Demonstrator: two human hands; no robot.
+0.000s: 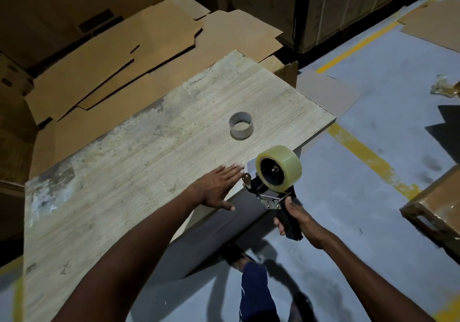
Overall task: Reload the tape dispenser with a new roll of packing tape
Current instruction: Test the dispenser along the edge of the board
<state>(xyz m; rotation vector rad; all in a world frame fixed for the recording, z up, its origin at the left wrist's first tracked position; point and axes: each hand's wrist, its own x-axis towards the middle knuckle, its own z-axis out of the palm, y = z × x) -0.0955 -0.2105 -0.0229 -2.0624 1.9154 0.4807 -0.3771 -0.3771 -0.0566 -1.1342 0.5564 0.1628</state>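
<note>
Dim overall; upper left and top near black, cardboard point(119, 72) there muddy brown. Brightest patch is the grey floor point(373, 97) at right. Soft glare on the tape roll point(278, 167) just above the right hand point(296, 219) fingers. Dark shadows pool on the floor below both hands. Left hand point(216, 189) fingertips slightly smeared. Wide-angle bending at edges; frame corners soft, box point(438, 212) at right blurred.

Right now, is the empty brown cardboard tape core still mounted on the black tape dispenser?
No: the cardboard core lies on the wooden tabletop, apart from the dispenser.
</note>
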